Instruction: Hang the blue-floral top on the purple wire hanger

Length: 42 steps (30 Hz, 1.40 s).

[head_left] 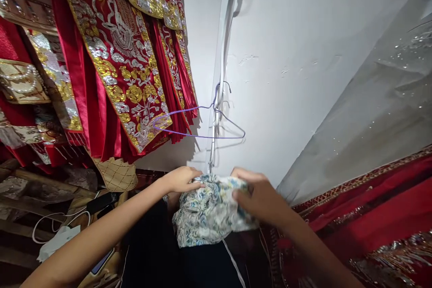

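At the lower middle of the frame the bunched cloth is pale cream with a blue and green floral print; the hanging garments at the upper left are deep red satin, worked with gold flowers and silver scrolls; the wire hanger at the centre is purple; the wall is plain white; the fabric at the lower right is red with a gold border.

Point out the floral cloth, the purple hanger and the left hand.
floral cloth (pixel 211 211), head view, bunched middle
purple hanger (pixel 202 136), head view, bottom wire
left hand (pixel 180 179), head view, back of the hand
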Available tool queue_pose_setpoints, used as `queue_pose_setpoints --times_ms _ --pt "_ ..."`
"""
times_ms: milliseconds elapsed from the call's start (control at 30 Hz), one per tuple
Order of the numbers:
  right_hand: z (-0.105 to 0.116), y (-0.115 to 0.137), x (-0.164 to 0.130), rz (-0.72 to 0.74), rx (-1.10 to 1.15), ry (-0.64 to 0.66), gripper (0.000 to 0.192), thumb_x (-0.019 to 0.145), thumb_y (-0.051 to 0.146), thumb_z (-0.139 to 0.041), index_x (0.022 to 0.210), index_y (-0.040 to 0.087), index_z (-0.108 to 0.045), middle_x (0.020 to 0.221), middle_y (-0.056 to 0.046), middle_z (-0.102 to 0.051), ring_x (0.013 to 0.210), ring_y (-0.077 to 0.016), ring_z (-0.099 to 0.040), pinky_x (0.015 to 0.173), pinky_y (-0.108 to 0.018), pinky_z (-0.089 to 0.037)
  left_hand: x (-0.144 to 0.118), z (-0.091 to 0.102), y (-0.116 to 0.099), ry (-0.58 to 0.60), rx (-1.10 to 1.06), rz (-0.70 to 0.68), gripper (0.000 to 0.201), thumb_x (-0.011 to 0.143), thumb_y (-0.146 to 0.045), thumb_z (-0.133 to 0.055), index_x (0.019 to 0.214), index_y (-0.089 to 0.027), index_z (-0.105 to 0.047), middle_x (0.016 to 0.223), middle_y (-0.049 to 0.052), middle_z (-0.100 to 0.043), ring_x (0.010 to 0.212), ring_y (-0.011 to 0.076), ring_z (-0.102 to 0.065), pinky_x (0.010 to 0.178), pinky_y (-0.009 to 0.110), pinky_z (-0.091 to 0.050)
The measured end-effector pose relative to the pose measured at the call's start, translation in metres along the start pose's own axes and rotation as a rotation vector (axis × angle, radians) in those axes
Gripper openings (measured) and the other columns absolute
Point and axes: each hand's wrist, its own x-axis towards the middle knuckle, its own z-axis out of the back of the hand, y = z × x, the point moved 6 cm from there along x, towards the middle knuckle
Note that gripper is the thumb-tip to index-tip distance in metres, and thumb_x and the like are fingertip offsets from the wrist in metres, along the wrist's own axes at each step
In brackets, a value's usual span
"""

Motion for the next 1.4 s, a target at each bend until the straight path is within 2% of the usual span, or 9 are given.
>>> queue_pose_setpoints --times_ms 133,233,333,467,767,933,1033,1233,1400 --pt "0.023 -0.037 0.068 0.062 -0.043 -0.330 0.036 0.082 0.023 -0.054 0.115 0.025 -0.068 0.097 -0.003 -0.072 0.083 -0.0217 -0.063 0.078 -0.031 -0.046 -0.026 0.029 0.029 0.073 0.189 0.236 0.035 0.091 -0.053 -0.055 0.075 -0.024 -0.066 0.066 0.006 -0.063 0.065 0.0228 -0.062 0.069 0.030 -0.043" --pt "0.016 -0.065 0.119 0.097 -0.001 -0.333 0.054 0.085 0.025 -0.053 0.138 0.024 -0.057 0.123 -0.008 -0.069 0.100 -0.0251 -0.065 0.089 -0.035 -0.048 -0.041 0.054 0.041 0.145 0.368 0.387 0.035 0.092 -0.049 -0.053 0.072 -0.023 -0.067 0.070 0.009 -0.067 0.069 0.0244 -0.064 0.069 0.031 -0.044" --pt "0.003 -0.085 0.142 0.096 -0.047 -0.247 0.042 0.084 0.026 -0.054 0.123 0.022 -0.068 0.119 -0.010 -0.071 0.104 -0.0264 -0.064 0.091 -0.035 -0.047 -0.052 0.079 0.047 0.147 0.531 0.560 0.027 0.089 -0.041 -0.057 0.073 -0.022 -0.067 0.080 0.012 -0.071 0.080 0.0286 -0.068 0.075 0.035 -0.047" --pt "0.006 -0.099 0.127 0.083 -0.122 -0.203 0.020 0.089 0.031 -0.051 0.086 0.021 -0.068 0.072 -0.002 -0.065 0.071 -0.0196 -0.057 0.070 -0.029 -0.041 -0.056 0.100 0.044 0.059 0.624 0.675 0.023 0.092 -0.036 -0.051 0.095 -0.020 -0.067 0.096 0.017 -0.072 0.091 0.0342 -0.069 0.082 0.044 -0.048" --pt "0.041 -0.080 0.084 0.008 0.010 -0.155 0.027 0.089 0.037 -0.053 0.069 0.019 -0.055 0.061 0.003 -0.045 0.058 -0.0132 -0.040 0.055 -0.026 -0.028 0.002 0.103 -0.011 -0.256 0.478 0.204 0.051 0.100 -0.032 -0.038 0.148 -0.014 -0.032 0.136 0.021 -0.058 0.124 0.0323 -0.058 0.101 0.046 -0.047" --pt "0.017 -0.041 0.071 0.111 0.033 -0.010 0.016 0.087 0.027 -0.051 0.086 0.020 -0.065 0.082 -0.001 -0.064 0.077 -0.0184 -0.057 0.067 -0.027 -0.041 0.040 0.122 -0.033 -0.366 0.324 -0.026 0.038 0.098 -0.023 -0.042 0.135 -0.018 -0.045 0.136 0.016 -0.060 0.123 0.0257 -0.058 0.103 0.042 -0.046" --pt "0.021 -0.026 0.060 0.121 -0.024 -0.078 0.038 0.081 0.020 -0.052 0.116 0.023 -0.066 0.099 -0.003 -0.070 0.081 -0.0200 -0.062 0.069 -0.028 -0.045 0.054 0.139 -0.023 -0.368 0.271 -0.016 0.033 0.093 -0.015 -0.045 0.125 -0.018 -0.051 0.119 0.013 -0.068 0.107 0.0223 -0.065 0.091 0.037 -0.051" --pt "0.095 -0.028 0.031 -0.058 -0.244 -0.638 0.081 0.076 0.029 -0.063 0.153 0.022 -0.039 0.071 0.001 -0.065 0.062 -0.0201 -0.058 0.064 -0.033 -0.047 0.063 0.163 -0.010 -0.255 0.431 0.044 0.031 0.088 -0.013 -0.046 0.114 -0.018 -0.062 0.106 0.010 -0.069 0.093 0.0227 -0.065 0.081 0.034 -0.049" --pt "0.140 -0.045 0.043 -0.261 -0.043 -0.278 0.042 0.071 0.044 -0.075 0.102 0.015 -0.076 0.064 -0.004 -0.066 0.058 -0.0203 -0.058 0.052 -0.031 -0.043 0.056 0.170 -0.017 -0.341 0.424 0.029 0.024 0.093 -0.025 -0.045 0.109 -0.018 -0.062 0.108 0.010 -0.062 0.096 0.0232 -0.060 0.086 0.036 -0.047"
